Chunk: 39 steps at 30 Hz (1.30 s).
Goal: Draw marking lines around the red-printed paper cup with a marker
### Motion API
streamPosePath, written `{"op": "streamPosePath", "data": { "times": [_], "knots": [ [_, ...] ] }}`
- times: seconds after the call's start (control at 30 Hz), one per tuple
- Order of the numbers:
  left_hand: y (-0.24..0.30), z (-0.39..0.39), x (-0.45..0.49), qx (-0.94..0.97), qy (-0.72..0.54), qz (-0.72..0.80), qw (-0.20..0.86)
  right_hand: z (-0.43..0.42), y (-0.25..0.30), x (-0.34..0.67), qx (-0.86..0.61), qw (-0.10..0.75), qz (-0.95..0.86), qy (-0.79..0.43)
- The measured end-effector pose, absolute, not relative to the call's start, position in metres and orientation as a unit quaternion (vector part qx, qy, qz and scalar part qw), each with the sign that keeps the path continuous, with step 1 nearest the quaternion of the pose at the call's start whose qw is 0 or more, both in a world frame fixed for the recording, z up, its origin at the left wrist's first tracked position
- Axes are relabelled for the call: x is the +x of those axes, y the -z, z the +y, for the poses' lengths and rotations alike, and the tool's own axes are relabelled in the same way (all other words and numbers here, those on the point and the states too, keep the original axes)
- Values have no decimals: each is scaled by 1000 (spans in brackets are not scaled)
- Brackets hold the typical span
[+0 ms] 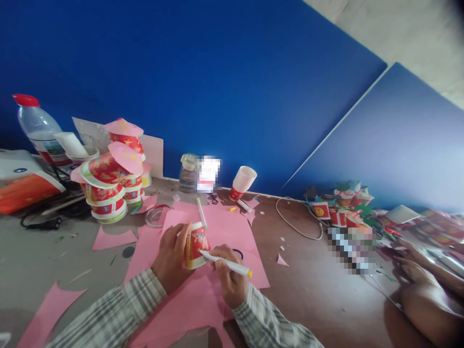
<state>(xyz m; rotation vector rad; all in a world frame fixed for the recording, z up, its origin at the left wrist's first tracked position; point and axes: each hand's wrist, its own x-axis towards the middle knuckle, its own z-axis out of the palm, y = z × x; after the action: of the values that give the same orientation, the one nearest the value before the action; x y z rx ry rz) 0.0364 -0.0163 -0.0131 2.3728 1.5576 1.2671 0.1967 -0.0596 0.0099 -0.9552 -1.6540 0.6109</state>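
Note:
My left hand [174, 258] is wrapped round a red and gold paper cup [198, 241], which it holds upside down and slightly tilted over pink paper sheets [246, 251]. In my right hand [230, 278] is a white marker [232, 265] with a yellow end; its tip is at the cup's side, and touching seems likely but is hard to confirm. Another marker [201, 212], white with a pale green end, lies on the paper just beyond the cup. A small yellow cap [232, 209] rests further right.
Stacked paper cups with pink cone tops [108, 205] and a plastic bottle [41, 130] stand at left. A glass jar [188, 173] and a white-and-red cup [243, 181] stand by the blue partition [217, 87]. A cable [290, 224] and another person's arms [424, 285] are at right.

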Motion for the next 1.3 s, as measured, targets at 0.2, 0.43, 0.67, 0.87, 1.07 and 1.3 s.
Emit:
{"op": "streamPosePath", "data": {
  "times": [0.2, 0.43, 0.67, 0.87, 1.07, 1.3],
  "knots": [
    [15, -16, 36, 763, -408, 500, 14, -59, -9, 197, -404, 546, -687, -258],
    [14, -16, 34, 767, -403, 500, 14, -59, -7, 198, -407, 546, -686, -257],
    [13, -16, 35, 765, -400, 504, 15, -59, -5, 198, -406, 548, -683, -259],
    [14, -16, 36, 763, -405, 504, 7, -58, -4, 199, -404, 546, -686, -262],
    [14, -16, 37, 762, -405, 506, 6, -59, -4, 198, -407, 556, -676, -261],
    [12, -17, 37, 763, -402, 507, 8, -59, -3, 197, -418, 558, -667, -264]
  ]
}}
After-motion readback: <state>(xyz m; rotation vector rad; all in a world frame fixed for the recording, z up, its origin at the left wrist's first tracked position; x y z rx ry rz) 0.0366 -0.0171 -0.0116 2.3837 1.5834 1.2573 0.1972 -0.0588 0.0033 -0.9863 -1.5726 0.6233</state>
